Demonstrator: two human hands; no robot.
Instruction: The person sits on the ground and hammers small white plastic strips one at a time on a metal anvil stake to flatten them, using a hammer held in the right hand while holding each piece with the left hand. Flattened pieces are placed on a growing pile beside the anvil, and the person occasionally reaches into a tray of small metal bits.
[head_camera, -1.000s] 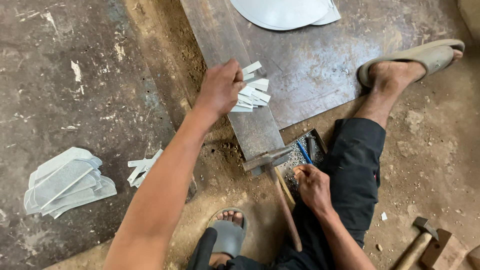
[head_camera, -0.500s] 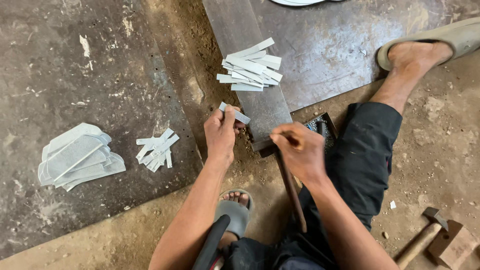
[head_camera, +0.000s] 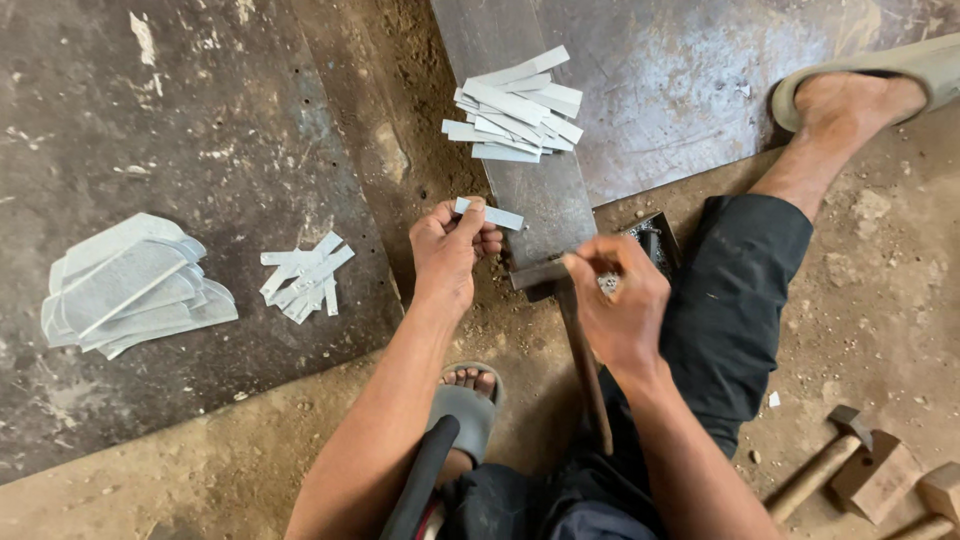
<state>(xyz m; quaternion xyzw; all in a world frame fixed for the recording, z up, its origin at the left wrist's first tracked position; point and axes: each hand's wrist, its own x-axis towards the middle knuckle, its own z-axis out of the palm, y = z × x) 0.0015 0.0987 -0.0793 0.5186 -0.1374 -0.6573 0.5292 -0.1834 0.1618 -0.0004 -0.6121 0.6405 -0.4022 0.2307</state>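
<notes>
Far left: stack of cut curved metal sheets (head_camera: 130, 285), then a small heap of strips (head_camera: 305, 275), seemingly set aside as done. Left hand (head_camera: 448, 250) pinches one metal strip (head_camera: 490, 214) at the edge of the steel bar (head_camera: 530, 200); larger strip pile (head_camera: 515, 105) waits beyond. Right hand (head_camera: 620, 300) closed on small rivet-like bits, blurred. Wooden mallets (head_camera: 860, 470) far right. Dirt floor, dark steel plates.
</notes>
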